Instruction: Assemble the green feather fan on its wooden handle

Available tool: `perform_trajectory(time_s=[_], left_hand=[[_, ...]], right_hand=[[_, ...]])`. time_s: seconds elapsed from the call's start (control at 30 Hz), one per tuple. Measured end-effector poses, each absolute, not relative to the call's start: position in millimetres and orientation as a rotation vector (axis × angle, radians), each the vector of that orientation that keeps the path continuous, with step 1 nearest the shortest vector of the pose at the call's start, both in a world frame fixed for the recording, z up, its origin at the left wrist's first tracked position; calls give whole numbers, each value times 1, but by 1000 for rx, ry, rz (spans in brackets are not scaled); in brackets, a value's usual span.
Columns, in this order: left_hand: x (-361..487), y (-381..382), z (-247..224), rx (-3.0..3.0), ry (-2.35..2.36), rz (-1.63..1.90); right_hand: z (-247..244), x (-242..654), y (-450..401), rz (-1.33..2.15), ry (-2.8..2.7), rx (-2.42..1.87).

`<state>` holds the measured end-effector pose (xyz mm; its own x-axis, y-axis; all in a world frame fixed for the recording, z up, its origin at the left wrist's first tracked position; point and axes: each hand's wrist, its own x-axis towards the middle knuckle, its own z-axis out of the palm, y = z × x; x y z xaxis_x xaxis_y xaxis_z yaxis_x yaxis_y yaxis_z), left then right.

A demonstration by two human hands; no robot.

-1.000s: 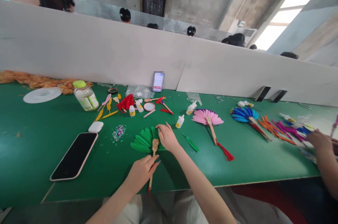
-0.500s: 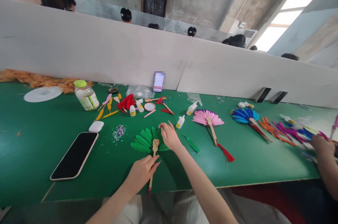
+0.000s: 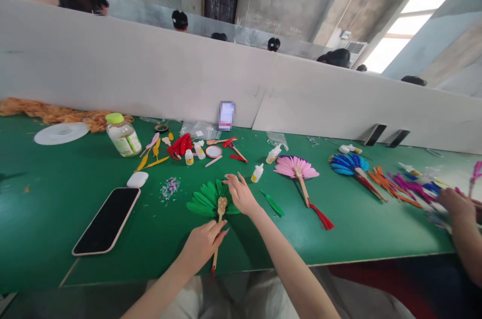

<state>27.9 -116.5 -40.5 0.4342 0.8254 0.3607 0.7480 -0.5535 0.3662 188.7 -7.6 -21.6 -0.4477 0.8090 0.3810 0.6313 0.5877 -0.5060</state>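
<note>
A fan of green feathers (image 3: 205,199) lies on the green table in front of me, with a pale wooden handle and a small red tip at its lower end. My left hand (image 3: 203,243) is closed around the handle below the dotted wooden head (image 3: 222,205). At the upper right of the fan, my right hand (image 3: 241,195) has its bent fingers on a green feather; the exact contact is partly hidden. To the right of that hand lies a loose green feather (image 3: 273,205). A small white glue bottle (image 3: 257,173) stands just beyond it.
A finished-looking pink fan (image 3: 296,168) and a blue fan (image 3: 349,165) lie to the right. Leftward are a phone (image 3: 106,222), sequins (image 3: 170,188) and a jar (image 3: 123,136). Red feathers (image 3: 181,147) lie behind. Another person's hand (image 3: 457,206) is at far right.
My right hand's fingers have shifted slightly up and left at the fan's edge and straightened a little. My left hand stays on the handle. The other person's hand has moved slightly left.
</note>
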Motion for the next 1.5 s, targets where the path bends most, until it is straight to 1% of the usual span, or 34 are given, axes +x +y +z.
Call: perform_trajectory(time_s=[0.2,0.4,0.63,1.5], left_hand=[[28,-117,-41,2539,1410,771],[28,-117,-40,2534,1415,735],[28,-117,-42,2531,1404,780],[28,-116,-43,2513,1406,695]], right_hand=[[-18,193,-8,253,-2207,-1207],[-19,191,-7,215,-2248,-1198],[-17,189,-6,201,-2260,-1195],[-11,190,-12,242,-2281,-1151]])
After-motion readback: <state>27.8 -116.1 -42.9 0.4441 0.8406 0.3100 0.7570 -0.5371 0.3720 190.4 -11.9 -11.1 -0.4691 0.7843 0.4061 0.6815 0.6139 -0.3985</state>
